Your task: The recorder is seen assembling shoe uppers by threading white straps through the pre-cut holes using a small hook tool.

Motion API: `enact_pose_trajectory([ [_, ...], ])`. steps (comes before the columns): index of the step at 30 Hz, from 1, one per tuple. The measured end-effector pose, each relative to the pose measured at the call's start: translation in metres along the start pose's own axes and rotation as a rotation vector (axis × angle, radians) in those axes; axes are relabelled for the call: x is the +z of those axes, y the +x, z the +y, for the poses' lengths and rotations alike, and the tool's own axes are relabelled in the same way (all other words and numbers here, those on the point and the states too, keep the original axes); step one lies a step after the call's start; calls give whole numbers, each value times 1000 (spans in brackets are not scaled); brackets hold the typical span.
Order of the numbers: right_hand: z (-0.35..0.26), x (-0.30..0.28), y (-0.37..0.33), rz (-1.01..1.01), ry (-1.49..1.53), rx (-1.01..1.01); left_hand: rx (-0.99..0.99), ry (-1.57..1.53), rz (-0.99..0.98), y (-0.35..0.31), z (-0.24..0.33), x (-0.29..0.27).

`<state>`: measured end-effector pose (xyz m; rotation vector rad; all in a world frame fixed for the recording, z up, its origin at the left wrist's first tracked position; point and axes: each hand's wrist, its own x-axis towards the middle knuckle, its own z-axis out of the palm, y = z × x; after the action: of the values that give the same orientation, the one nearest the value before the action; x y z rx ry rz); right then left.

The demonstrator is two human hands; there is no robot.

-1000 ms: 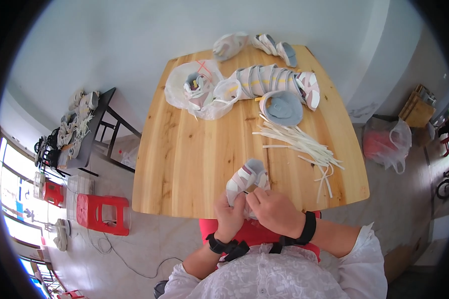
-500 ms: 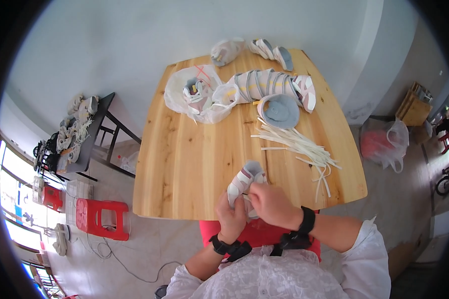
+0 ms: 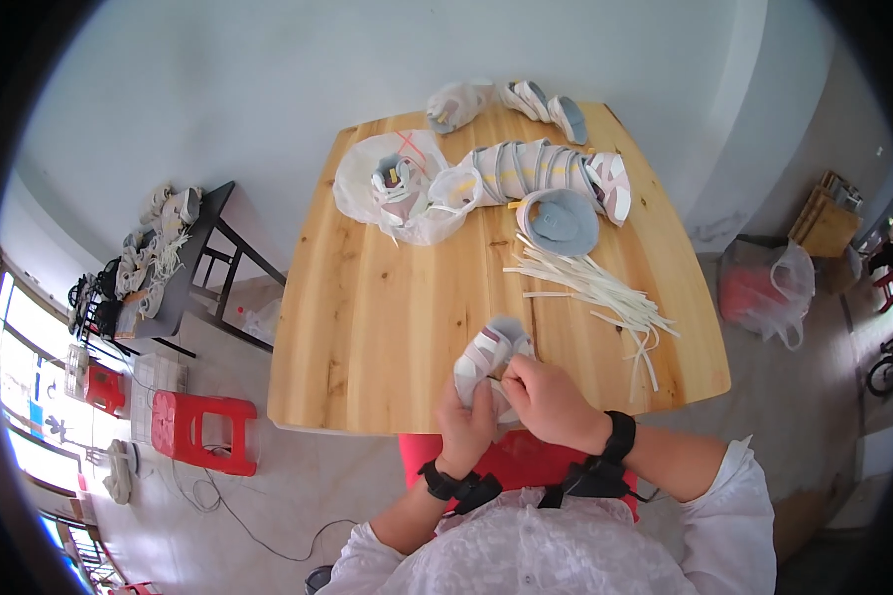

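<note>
Against a pale wall (image 3: 308, 69), we note a wooden table (image 3: 367, 337) bearing a nested row of uppers (image 3: 526, 171) and, nearer, loose white strips (image 3: 600, 291). Over its near edge we find one white-and-mauve shoe upper (image 3: 480, 359). Our left hand (image 3: 464, 424) has thumb and fingers closed around it; our right hand (image 3: 554, 402) is curled beside its opening, and we cannot tell what those fingertips grip.

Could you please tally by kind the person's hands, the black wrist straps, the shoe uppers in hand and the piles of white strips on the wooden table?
Hands (left hand and right hand): 2
Black wrist straps: 2
Held shoe upper: 1
Pile of white strips: 1
Total: 6
</note>
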<state>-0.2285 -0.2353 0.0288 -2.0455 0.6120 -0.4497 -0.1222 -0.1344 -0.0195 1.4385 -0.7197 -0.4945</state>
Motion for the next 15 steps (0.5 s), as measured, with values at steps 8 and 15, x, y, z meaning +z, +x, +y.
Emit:
enact_pose_trajectory([
  [8, -12, -25, 8, -278, 431, 363, -90, -173, -42, 4, 0, -7],
  [15, 14, 4, 11, 37, -32, -214, -95, -53, -3, 4, 10, 5],
])
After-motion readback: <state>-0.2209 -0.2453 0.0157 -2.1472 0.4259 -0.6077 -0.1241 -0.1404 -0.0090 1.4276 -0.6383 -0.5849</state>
